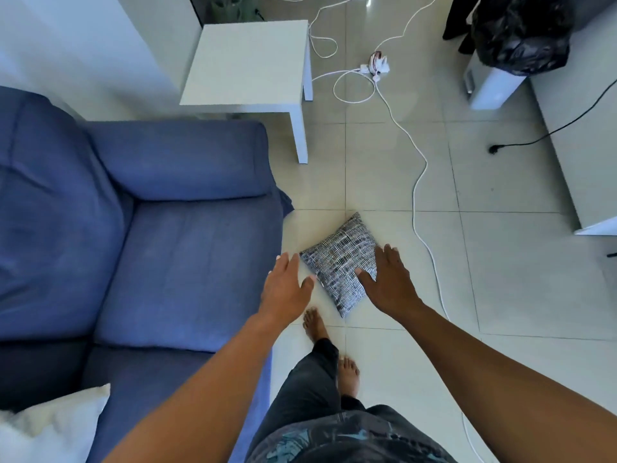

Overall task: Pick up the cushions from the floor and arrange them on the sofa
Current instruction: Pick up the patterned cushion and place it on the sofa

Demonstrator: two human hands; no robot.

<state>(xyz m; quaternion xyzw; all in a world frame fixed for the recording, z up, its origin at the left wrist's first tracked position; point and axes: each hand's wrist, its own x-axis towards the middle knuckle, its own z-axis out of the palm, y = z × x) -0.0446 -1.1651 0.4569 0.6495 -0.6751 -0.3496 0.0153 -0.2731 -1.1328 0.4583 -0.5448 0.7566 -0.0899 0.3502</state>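
A small black-and-white patterned cushion [339, 262] lies on the tiled floor just right of the blue sofa [187, 262]. My left hand [287, 289] hovers with spread fingers at the cushion's left edge. Over the cushion's right side is my right hand [389, 279], open too, its thumb across the fabric. Neither hand grips the cushion. A white cushion [50, 429] rests on the sofa seat at the lower left corner.
A white side table [247, 65] stands behind the sofa arm. A white cable [415, 182] snakes across the floor right of the cushion, with a power strip [375, 66] farther back. A black bag [521, 31] sits on a white unit. My bare feet [315, 324] stand near the cushion.
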